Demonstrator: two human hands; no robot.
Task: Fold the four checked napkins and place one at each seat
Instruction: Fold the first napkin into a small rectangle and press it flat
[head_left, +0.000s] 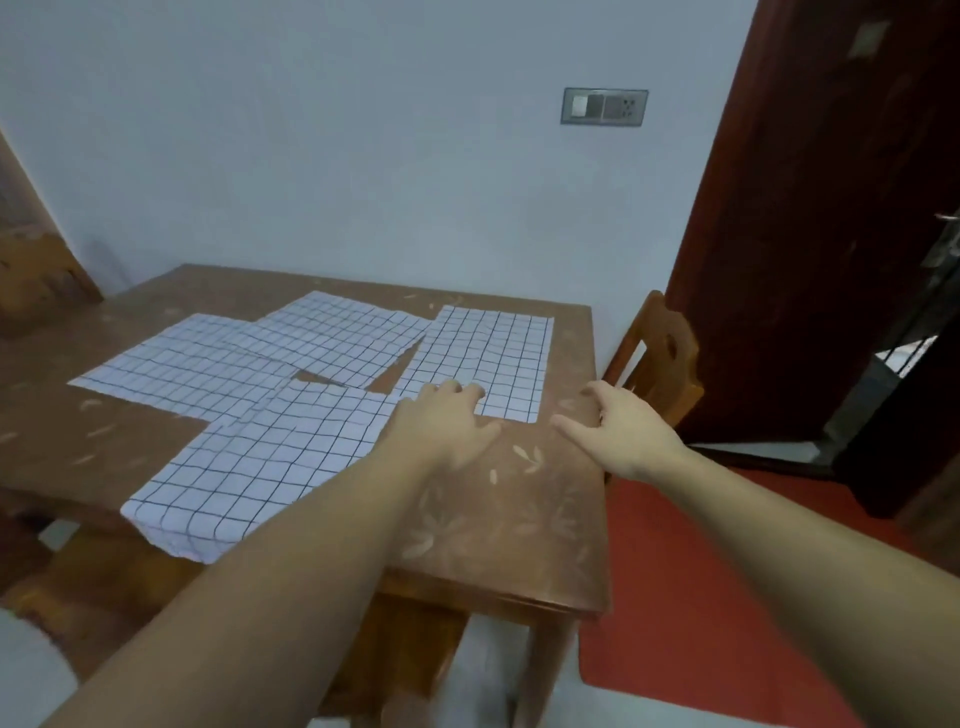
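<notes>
Four checked napkins lie flat and unfolded on the table (519, 519). Both hands reach with spread, empty fingers for the right napkin (483, 358): left hand (441, 421) touches its near edge, right hand (623, 431) just beside it. Folding hasn't begun; next, probably pinching its near corners.

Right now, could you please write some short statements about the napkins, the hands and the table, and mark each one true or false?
1. Four checked napkins lie unfolded on the table. True.
2. The left hand rests on the right-most napkin. True, its fingertips reach that napkin's near edge.
3. The right hand holds a folded napkin. False, it is open and holds nothing.
4. The nearest napkin hangs over the table's edge. True.
5. The chair stands left of the table. False, it stands at the right side.
</notes>
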